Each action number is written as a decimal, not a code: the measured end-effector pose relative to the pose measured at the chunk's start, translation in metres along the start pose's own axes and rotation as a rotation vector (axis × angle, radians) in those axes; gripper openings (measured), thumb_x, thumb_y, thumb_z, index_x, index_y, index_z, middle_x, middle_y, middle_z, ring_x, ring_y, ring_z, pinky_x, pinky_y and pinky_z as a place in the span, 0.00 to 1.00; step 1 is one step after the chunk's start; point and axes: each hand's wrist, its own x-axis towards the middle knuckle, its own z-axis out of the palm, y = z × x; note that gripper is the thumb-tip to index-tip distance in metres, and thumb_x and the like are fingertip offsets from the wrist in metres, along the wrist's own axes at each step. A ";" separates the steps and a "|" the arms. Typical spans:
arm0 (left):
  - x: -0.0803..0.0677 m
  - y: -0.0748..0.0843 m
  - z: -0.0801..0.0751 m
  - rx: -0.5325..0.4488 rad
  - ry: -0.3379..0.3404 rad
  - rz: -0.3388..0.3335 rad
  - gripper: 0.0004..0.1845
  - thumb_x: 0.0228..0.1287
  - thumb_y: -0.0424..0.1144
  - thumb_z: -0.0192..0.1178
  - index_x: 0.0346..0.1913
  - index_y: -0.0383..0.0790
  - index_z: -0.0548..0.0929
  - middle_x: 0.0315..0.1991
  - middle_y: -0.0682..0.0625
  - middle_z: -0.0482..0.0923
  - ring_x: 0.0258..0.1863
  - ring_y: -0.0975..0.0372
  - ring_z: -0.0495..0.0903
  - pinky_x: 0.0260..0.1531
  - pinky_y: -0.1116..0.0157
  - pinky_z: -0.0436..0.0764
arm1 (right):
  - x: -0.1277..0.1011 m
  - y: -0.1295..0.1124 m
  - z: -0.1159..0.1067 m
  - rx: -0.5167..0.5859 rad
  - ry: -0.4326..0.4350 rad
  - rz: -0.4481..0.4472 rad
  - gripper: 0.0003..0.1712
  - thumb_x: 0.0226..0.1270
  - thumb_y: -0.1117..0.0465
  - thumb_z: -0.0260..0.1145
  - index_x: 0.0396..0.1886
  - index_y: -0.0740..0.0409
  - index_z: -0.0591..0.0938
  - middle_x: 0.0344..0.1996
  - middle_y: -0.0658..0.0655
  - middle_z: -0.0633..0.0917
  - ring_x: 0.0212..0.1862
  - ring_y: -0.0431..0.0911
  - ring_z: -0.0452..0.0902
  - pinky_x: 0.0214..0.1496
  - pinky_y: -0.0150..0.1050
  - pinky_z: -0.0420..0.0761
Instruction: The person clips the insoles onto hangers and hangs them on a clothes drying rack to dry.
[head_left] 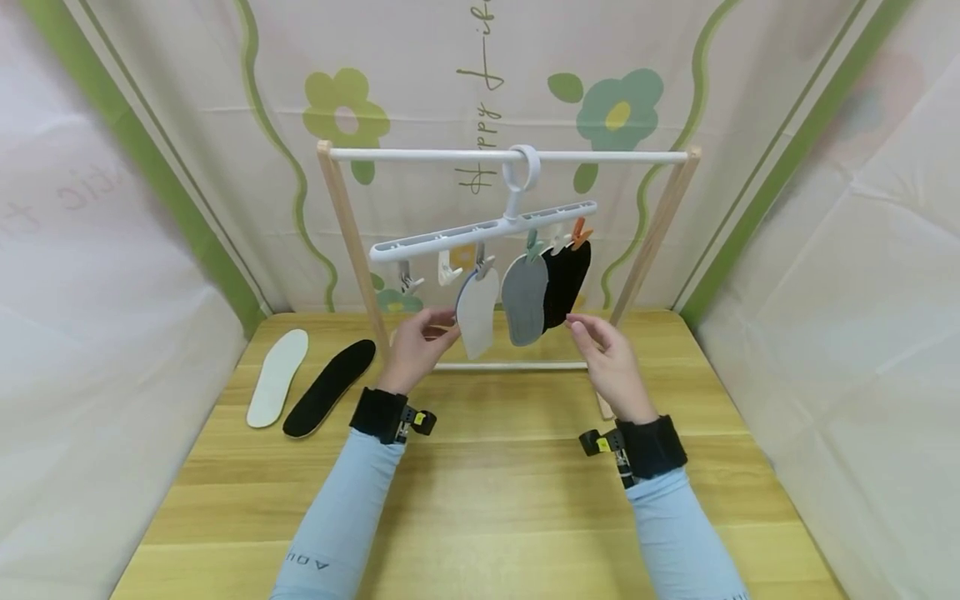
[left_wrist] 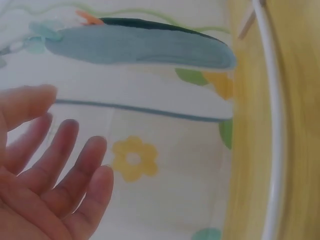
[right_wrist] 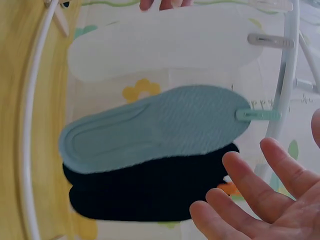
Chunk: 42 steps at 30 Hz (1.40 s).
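A white insole hangs from a grey clip on the white hanger. To its right hang a grey insole in a green clip and overlapping black insoles, with an orange clip above them. My left hand is at the white insole's left edge, fingers spread and slightly bent; whether they touch it I cannot tell. Beside the black insoles is my right hand, its fingers loosely extended in the right wrist view and gripping nothing.
The hanger hooks over the top bar of a wood-legged rack. Two bare clips dangle at the hanger's left. On the table's left lie a white insole and a black insole. A lower bar crosses near the tabletop.
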 end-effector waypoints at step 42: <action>-0.148 -0.087 -0.068 0.145 0.170 -0.333 0.17 0.69 0.39 0.64 0.57 0.36 0.81 0.50 0.43 0.82 0.47 0.53 0.81 0.43 0.76 0.77 | -0.116 0.100 -0.031 -0.223 0.002 0.303 0.31 0.79 0.44 0.51 0.66 0.62 0.74 0.61 0.67 0.77 0.66 0.66 0.66 0.60 0.65 0.70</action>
